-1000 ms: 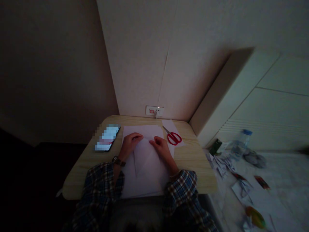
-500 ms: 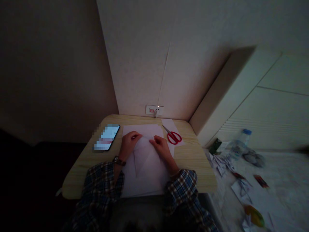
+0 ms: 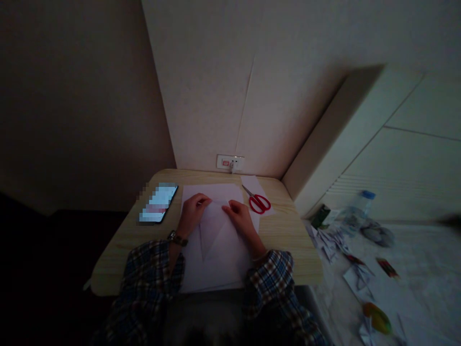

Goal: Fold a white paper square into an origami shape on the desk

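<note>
A folded sheet of white paper [image 3: 213, 228], tapering to a point toward me, lies over a stack of white paper [image 3: 223, 274] on the small table. At its upper left corner, my left hand [image 3: 194, 207] pinches the edge between thumb and fingers. My right hand [image 3: 238, 214] grips the upper right side of the same sheet, fingers curled. The two hands are a short way apart. Just beyond my right hand lie red-handled scissors [image 3: 259, 203], resting partly on a white paper strip [image 3: 251, 182].
A lit phone [image 3: 158, 204] lies on the table [image 3: 288, 240] to the left. A wall socket [image 3: 230, 162] with a plug sits behind the table. On the right-hand surface are a clear bottle with a blue cap [image 3: 367, 197], paper scraps [image 3: 329, 245] and a yellow-green object [image 3: 376, 317].
The view has shifted very slightly. Both hands keep their hold on the folded paper, with hardly any movement.
</note>
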### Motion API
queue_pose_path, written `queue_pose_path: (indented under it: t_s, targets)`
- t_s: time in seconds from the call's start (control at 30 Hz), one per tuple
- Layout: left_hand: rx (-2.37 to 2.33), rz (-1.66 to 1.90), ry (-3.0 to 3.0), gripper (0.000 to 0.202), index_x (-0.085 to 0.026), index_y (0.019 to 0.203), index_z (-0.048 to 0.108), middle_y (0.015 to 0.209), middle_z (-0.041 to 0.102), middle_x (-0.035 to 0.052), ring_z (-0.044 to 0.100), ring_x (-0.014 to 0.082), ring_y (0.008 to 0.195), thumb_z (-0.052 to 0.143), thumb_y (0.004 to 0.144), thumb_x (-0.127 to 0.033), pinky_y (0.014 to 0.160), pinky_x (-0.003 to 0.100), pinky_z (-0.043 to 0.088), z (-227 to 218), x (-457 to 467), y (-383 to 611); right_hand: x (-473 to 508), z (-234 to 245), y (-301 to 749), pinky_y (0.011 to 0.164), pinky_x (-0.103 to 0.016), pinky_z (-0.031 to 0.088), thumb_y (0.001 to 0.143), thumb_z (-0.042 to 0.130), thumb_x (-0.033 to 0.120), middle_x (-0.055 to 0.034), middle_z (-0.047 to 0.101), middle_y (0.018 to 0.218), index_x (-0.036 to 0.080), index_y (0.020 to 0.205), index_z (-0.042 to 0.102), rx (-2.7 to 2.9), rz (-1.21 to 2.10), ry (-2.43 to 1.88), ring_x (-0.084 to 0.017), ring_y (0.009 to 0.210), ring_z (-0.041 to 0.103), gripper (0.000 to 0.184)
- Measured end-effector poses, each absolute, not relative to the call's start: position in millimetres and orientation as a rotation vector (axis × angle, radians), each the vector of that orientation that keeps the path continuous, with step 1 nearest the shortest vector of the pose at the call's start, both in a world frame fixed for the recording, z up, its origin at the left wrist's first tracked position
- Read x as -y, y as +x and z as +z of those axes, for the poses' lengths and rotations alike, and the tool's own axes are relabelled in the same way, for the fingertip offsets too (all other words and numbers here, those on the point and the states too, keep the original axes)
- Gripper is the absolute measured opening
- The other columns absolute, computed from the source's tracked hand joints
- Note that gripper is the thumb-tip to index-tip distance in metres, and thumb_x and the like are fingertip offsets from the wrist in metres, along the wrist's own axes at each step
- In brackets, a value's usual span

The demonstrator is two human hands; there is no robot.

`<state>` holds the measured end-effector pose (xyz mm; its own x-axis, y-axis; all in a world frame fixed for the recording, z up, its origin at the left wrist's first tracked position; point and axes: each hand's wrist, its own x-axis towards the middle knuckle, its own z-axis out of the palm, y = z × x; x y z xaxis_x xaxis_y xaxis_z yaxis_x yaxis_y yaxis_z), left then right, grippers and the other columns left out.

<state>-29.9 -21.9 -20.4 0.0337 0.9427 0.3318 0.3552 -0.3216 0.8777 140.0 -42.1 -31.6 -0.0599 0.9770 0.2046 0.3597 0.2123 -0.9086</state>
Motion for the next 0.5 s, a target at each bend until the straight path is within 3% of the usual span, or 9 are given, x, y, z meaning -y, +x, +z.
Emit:
queue_pose_path:
  t_s: [0.27,0.5]
  targets:
    - [-1.362,1.28,1.641,0.02,-0.017,0.064,0.059,0.067,0.062,0.0006,0.057,0.0154,0.067,0.061,0.067,-0.037,0.065,0.026,0.045,-23.6,19.5,-29.6,41.2,-35.3,140.9,0.049,-0.023,0.023,0.075,0.054,0.039,0.0057,0.031,0.054,0.02,0.055,0.036,1.574,0.836,-1.288,-0.01,0.053,0.031,0.033]
    - [-1.29,1.29,1.66,0.018,-0.017,0.07,0.06,0.075,0.064,0.0028,0.058,0.0169,0.074,0.055,0.071,-0.034,0.07,0.027,0.045,-25.0,18.6,-30.4,40.7,-36.6,140.4,0.05,-0.023,0.024,0.075,0.054,0.04,0.005,0.035,0.055,0.019,0.058,0.043,1.559,0.878,-1.303,-0.01,0.054,0.033,0.028]
